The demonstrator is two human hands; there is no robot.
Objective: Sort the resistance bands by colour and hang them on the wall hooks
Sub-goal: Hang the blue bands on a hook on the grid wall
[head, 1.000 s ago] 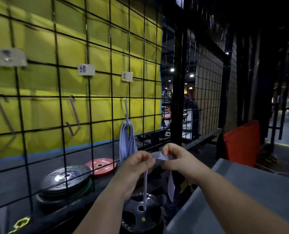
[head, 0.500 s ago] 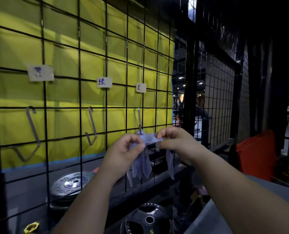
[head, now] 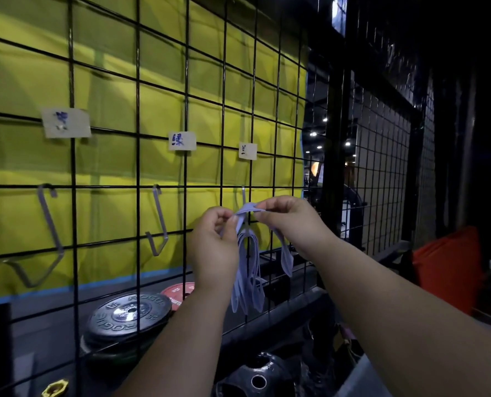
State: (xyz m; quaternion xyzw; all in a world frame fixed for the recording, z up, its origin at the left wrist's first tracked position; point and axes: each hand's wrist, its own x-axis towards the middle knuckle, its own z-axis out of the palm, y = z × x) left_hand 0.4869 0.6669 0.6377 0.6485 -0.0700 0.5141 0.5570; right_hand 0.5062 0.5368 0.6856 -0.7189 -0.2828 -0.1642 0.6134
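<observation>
I see the left hand (head: 212,242) and right hand (head: 287,222) each keeping a closed pinch grip on one flat, rubbery lilac band (head: 248,209) before a thin bent-metal hook (head: 243,192).

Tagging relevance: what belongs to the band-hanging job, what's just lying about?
Job: pale blue band pinched by left hand and right hand; hung pale blue bands; right hook; middle hook; left hook.
Lying about: black Rogue plate; red plate; orange pad.

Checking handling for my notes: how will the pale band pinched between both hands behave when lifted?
Probably floppy: the band droops in loose strands below the left hand and right hand. Likely light, since fingertip pinches alone carry it. Thin and flat, so it may twist.
</observation>
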